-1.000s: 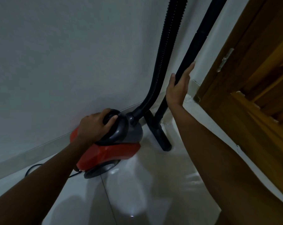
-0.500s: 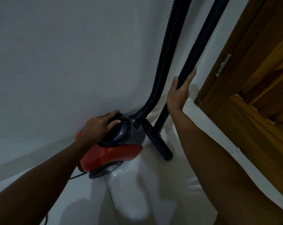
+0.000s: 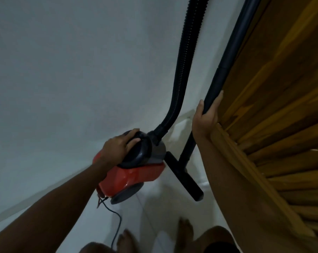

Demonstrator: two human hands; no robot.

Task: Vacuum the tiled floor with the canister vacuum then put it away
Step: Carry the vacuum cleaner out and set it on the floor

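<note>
Head view: the red and dark grey canister vacuum (image 3: 134, 172) is grasped at its black top handle by the grip of the left hand (image 3: 118, 147), while the straight black plastic wand (image 3: 225, 70) is clasped by the right hand (image 3: 205, 119). Since the earlier frame, bare feet (image 3: 185, 232) and a thin black cord (image 3: 116, 221) have come into view. The black floor nozzle (image 3: 183, 178) is seen on the white tiled floor (image 3: 163, 212), hemmed between the white wall (image 3: 63, 70) and the wooden door (image 3: 282, 106); open tile is left toward the feet.

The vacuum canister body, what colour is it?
Red, with a dark grey top, on the canister body; seen in the head view.
</note>
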